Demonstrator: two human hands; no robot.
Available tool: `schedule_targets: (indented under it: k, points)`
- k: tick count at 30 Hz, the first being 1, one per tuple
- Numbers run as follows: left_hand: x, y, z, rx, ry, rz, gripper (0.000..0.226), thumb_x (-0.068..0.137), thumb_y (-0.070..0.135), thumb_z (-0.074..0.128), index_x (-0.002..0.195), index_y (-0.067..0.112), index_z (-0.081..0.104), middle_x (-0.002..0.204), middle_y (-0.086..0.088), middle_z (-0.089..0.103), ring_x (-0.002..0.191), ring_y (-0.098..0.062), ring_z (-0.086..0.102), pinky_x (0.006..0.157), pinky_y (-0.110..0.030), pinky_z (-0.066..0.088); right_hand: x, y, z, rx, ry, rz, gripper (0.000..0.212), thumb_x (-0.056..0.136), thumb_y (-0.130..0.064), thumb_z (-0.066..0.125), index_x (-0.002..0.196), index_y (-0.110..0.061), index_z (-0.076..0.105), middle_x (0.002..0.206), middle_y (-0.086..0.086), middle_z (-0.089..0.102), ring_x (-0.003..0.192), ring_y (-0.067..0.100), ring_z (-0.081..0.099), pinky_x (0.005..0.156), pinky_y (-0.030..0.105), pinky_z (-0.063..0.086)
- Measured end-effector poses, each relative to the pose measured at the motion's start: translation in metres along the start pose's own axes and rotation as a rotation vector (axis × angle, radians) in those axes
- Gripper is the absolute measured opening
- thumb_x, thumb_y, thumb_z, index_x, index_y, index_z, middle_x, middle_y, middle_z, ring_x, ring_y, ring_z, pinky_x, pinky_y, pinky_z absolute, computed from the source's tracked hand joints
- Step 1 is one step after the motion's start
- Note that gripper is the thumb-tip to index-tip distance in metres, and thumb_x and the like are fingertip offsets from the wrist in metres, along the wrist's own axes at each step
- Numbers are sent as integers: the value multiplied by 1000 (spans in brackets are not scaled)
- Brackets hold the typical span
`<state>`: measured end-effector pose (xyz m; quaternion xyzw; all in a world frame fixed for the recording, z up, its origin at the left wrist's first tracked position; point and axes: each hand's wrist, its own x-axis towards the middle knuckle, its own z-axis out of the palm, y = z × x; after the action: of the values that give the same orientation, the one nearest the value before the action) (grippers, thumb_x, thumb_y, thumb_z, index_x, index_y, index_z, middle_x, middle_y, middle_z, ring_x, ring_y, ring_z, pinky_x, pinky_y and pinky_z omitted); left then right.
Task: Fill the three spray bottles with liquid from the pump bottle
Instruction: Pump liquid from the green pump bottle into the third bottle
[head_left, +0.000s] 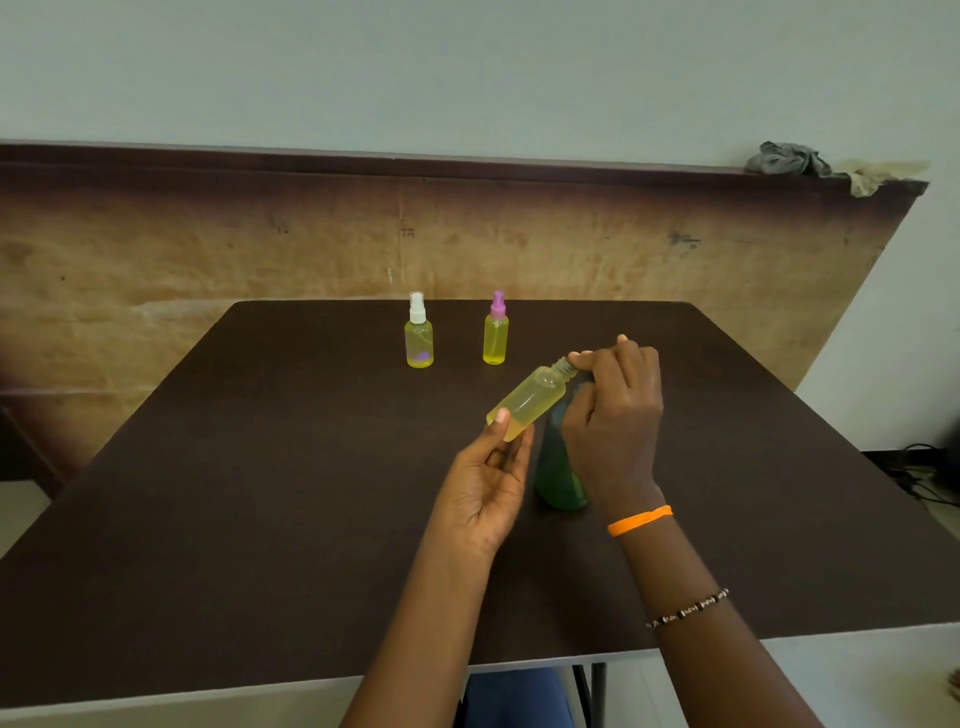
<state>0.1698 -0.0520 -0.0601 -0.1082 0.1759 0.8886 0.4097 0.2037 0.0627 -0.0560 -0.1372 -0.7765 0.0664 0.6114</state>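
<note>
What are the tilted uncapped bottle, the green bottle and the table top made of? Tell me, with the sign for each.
Tilted uncapped bottle: looks like clear, glossy plastic, since yellow liquid shows through its wall.
Green bottle: seemingly translucent green plastic, smooth, with a dull sheen; largely hidden by the right hand.
Table top: dark brown matte board, probably laminate; pale edge along the front.

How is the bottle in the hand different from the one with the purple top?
The bottle in the left hand is tilted, off the table; the purple-topped bottle stands upright on the table. The held bottle's neck is bare, with no sprayer; the other wears its purple sprayer. Both are small, clear and hold yellow liquid.
</note>
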Motion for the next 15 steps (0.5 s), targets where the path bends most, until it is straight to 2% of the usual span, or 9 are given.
schedule_targets:
  k: [3,6,9,12,15]
  points:
    - [-1,-1,1,3,-1,5,11,85,1,58,94,-5,59,82,-19,71,83,-25,69,76,-34,55,3,0,1,-2,20,-18,28,81,6,37,77,5,65,76,19,58,80,25,45,77,32,45]
    - [1,-2,1,3,8,8,10,85,1,58,93,-5,59,79,-19,71,72,-25,71,75,-33,55,-3,4,6,20,80,-29,29,81,10,38,80,6,66,74,18,57,73,23,43,82,37,50]
    - [0,-3,0,-16,8,4,11,85,1,58,94,-5,58,79,-20,71,73,-27,71,74,-33,56,-6,8,9,43,93,-43,27,81,11,39,78,6,66,73,17,57,71,23,41,83,40,51]
    - [-1,-3,0,-34,8,-9,13,83,1,59,95,-5,58,80,-21,71,85,-29,68,76,-34,55,-1,6,9,40,74,-20,28,83,7,38,75,5,65,72,17,56,73,23,43,80,39,50]
    - [-3,-2,2,-25,-10,-7,14,82,1,59,95,-6,58,79,-21,71,78,-28,71,76,-35,55,6,2,5,14,38,-24,29,83,2,36,71,4,62,72,17,56,74,23,43,69,36,45]
